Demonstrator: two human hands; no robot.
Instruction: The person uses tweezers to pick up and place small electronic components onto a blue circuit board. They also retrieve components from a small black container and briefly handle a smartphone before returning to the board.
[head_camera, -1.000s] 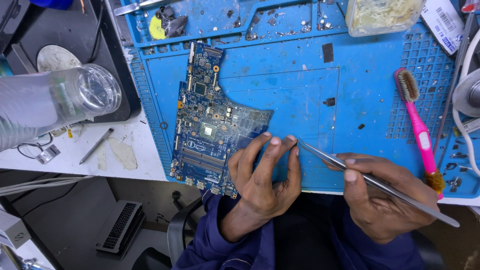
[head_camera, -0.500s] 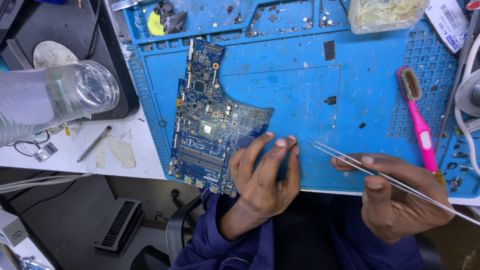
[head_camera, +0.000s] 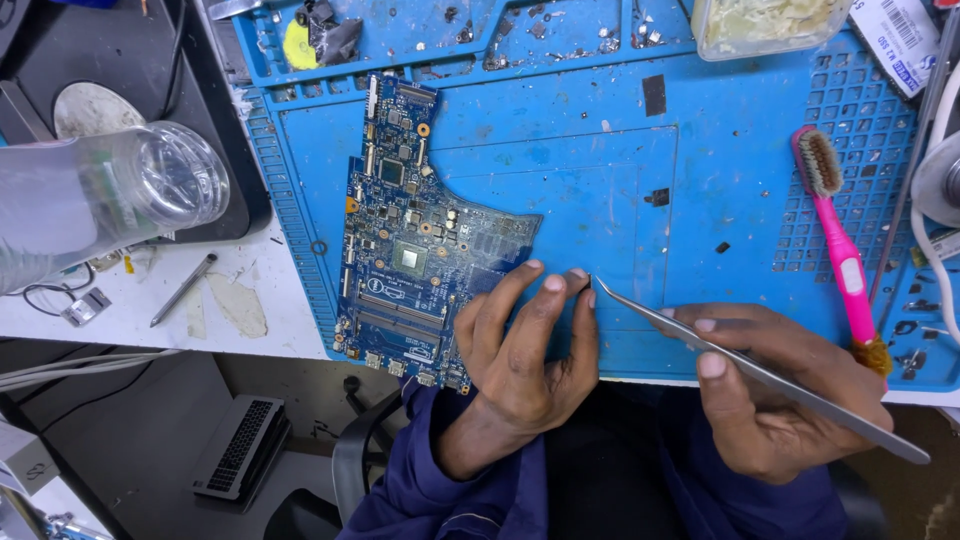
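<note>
My left hand (head_camera: 525, 350) lies flat, fingers spread and holding nothing, pinning the board (head_camera: 415, 240) to the blue mat (head_camera: 700, 170) on the desk. My right hand (head_camera: 770, 395) pinches tweezers (head_camera: 750, 368) (tips by my left fingertips).

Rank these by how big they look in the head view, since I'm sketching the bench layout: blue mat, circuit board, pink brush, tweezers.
1. Blue mat, by far the largest.
2. Circuit board.
3. Tweezers in the right hand and pink brush: similar length, and the tweezers sit nearer the camera, so unranked.
</note>
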